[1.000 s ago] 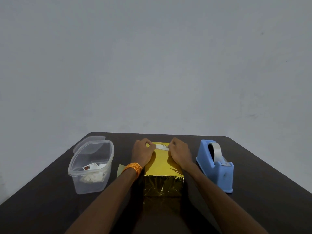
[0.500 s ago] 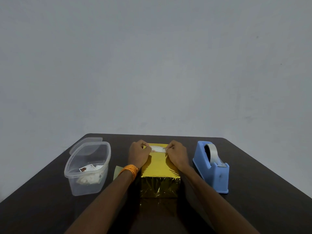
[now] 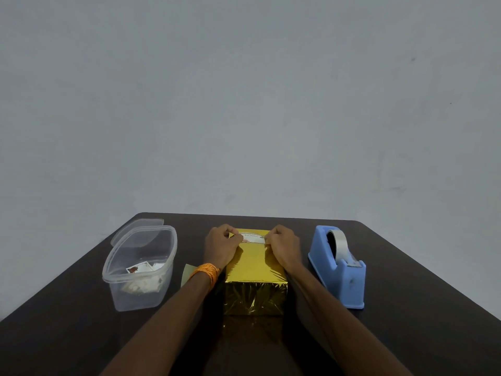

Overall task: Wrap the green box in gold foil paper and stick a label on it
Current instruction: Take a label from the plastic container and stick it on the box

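Centre of dark table (image 3: 406, 294): box (image 3: 254, 264), fully covered in gold foil (image 3: 254, 297), long axis running 6 to 12 o'clock, standing flat.

On the top face, toward the 12 o'clock end: white label (image 3: 253, 238), lying crosswise, printed text too small to read.

Left hand (image 3: 221, 246) at the label's 9 o'clock end, fingers curled, thumb and forefinger closed narrowly on that end. Right hand (image 3: 284, 246) at the 3 o'clock end, likewise curled, fingertips pinched on the label edge. Label thus spanning the gap between the two grips, its middle stretch uncovered. Contact of label with foil: probably pressed down, though not certain from this angle.

Orange thread band (image 3: 206, 274) round the left wrist. Both forearms lying along the box's long sides.

At 9 o'clock of the box, apart from it: clear plastic container (image 3: 141, 291), open, hinged lid (image 3: 141, 226) tipped back toward 12 o'clock, printed stickers (image 3: 139, 268) inside. Between container and box, partly under the left wrist: pale green paper scrap (image 3: 187, 272).

At 3 o'clock of the box, just beside the right forearm: blue tape dispenser (image 3: 339, 270), roll mounted.
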Action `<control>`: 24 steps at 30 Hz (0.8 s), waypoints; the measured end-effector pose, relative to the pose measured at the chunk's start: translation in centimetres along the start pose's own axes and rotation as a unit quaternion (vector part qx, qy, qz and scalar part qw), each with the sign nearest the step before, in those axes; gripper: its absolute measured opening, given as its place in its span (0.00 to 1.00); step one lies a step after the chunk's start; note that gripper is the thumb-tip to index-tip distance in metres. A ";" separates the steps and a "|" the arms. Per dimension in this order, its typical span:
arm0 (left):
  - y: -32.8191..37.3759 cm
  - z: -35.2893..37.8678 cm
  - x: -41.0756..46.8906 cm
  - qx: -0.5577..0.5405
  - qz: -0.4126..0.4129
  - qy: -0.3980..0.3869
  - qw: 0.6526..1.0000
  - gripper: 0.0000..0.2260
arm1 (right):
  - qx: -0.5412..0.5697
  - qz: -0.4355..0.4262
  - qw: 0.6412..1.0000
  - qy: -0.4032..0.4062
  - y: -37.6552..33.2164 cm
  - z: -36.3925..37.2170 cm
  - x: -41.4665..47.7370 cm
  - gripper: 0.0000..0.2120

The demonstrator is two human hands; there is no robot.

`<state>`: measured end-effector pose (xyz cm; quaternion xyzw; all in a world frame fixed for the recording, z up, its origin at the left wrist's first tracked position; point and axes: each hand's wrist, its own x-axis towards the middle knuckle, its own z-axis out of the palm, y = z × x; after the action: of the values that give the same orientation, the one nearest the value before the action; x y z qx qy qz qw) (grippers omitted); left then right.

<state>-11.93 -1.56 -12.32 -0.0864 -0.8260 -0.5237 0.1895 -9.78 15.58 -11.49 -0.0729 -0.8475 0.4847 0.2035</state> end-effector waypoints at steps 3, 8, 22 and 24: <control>0.2 -0.1 -0.2 0.002 -0.001 0.000 1.000 0.05 | 0.009 0.002 1.000 0.002 0.2 -0.1 0.0 0.08; 0.2 -0.3 0.1 0.030 0.015 -0.009 0.999 0.08 | -0.001 -0.004 0.999 0.033 0.0 0.0 -0.1 0.10; 1.9 -2.7 -0.2 0.090 0.082 -0.046 0.992 0.09 | -0.075 -0.163 0.982 -0.059 -0.6 -2.3 0.8 0.07; 1.9 -2.4 -0.3 0.120 0.098 -0.062 0.986 0.11 | -0.119 -0.181 0.973 -0.077 -0.6 -1.8 1.0 0.09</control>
<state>-10.46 -2.87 -9.98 -0.1755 -0.8808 -0.3932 0.1970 -9.89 16.97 -9.89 0.0955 -0.9114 0.3395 0.2123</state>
